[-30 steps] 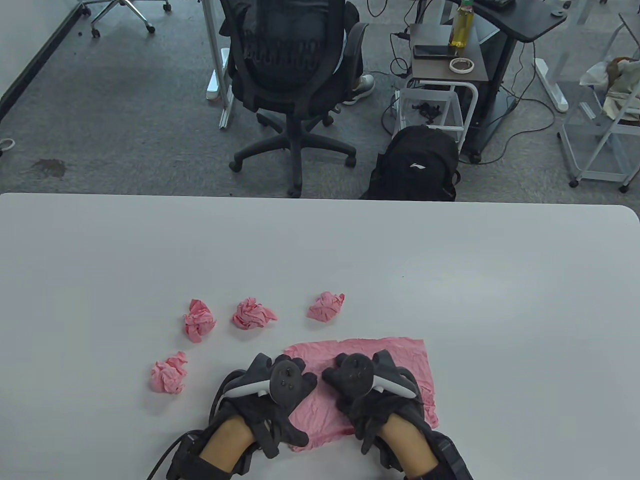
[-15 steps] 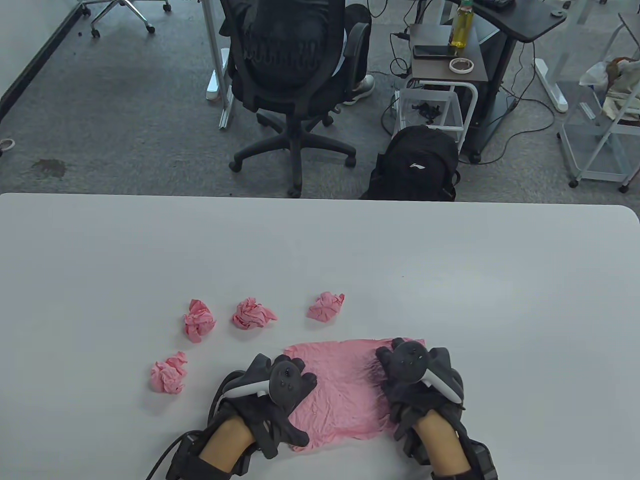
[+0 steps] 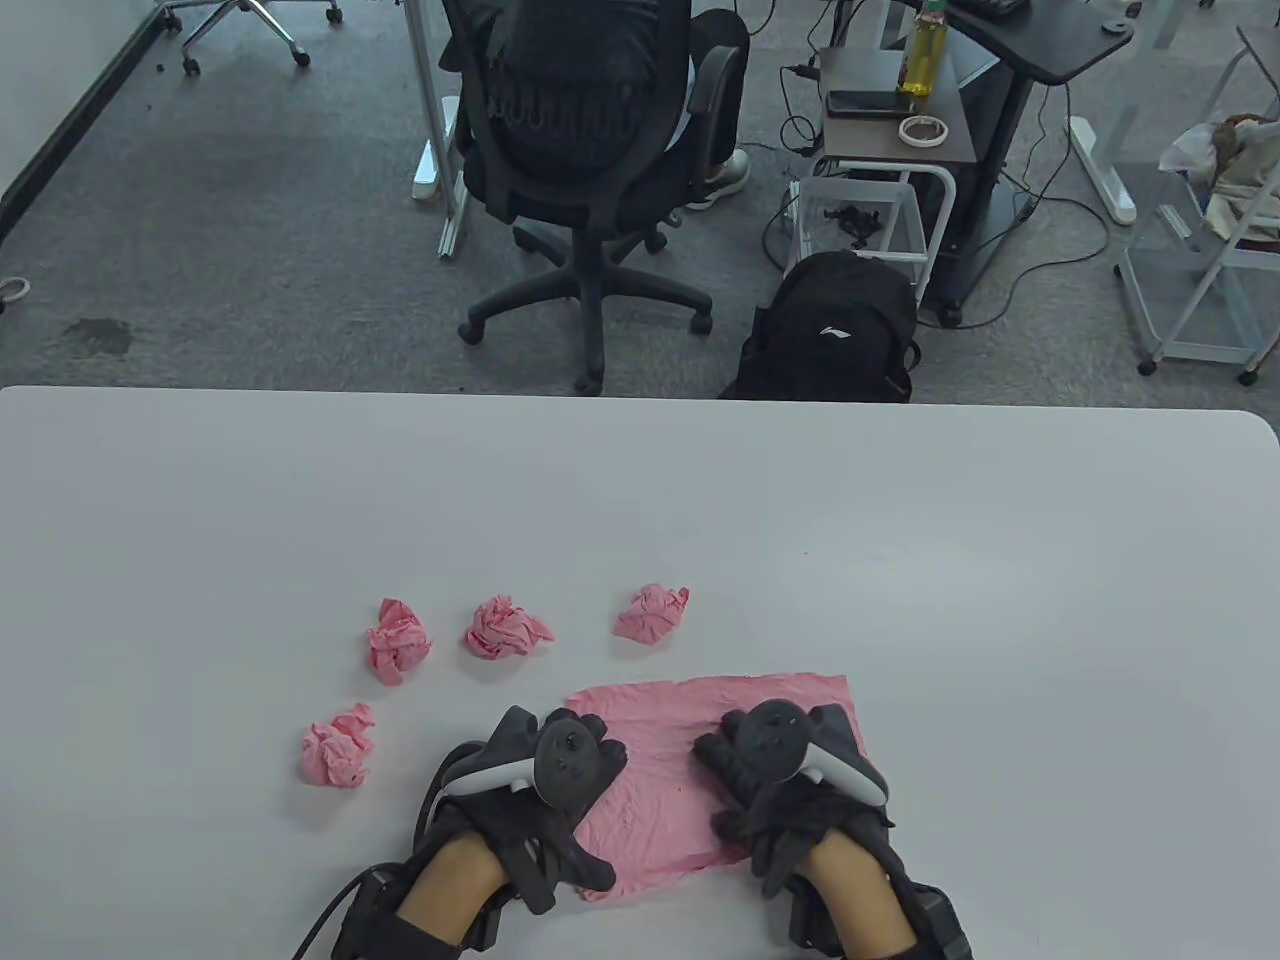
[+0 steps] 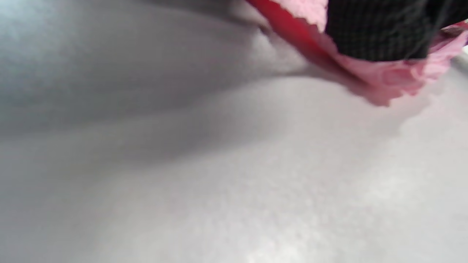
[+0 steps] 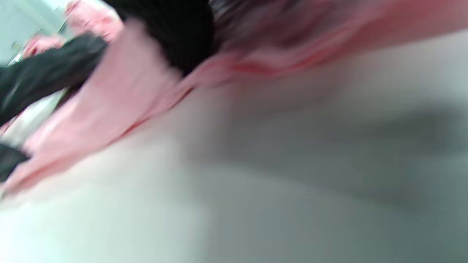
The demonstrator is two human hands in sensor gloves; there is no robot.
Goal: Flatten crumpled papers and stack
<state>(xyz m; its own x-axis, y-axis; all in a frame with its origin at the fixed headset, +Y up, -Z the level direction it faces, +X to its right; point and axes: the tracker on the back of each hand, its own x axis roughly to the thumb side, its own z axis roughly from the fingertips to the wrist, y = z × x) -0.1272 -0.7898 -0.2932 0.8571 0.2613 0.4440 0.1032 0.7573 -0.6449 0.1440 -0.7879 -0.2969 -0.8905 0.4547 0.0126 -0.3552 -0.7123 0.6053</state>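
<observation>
Both hands are laid flat on the pink sheet point(image 3: 680, 770), which is spread near the front edge of the table point(image 3: 640, 480).

Left hand point(image 3: 545, 790): fingers look straight-ish and spread, pressed down on the sheet's left edge w/ nothing gripped. In the left wrist view a dark gloved fingertip point(image 4: 376, 33) is seen sitting on the sheet's edge, and the paper is ruffled up a bit just beside it. Pic is blurry tho.

Right hand point(image 3: 790, 790): also pressed down flat, on the right half of the sheet, nothing pinched as far as can be told. Fingers are mostly hidden under the tracker in the table view. The right wrist view is badly smeared, only a dark finger point(image 5: 175, 33) on pink paper can be made out.

So the sheet is pinned under both palms, a bare wrinkled strip is left between the hands, and the far edge + far right corner stick out past the fingers.

4 balls are left crumpled, all beyond or left of the hands and apart from the sheet:
- ball 1 point(image 3: 338, 745), closest, well left of the left hand
- ball 2 point(image 3: 399, 640)
- ball 3 point(image 3: 505, 627)
- ball 4 point(image 3: 652, 613), near the sheet's far edge, not touching
</observation>
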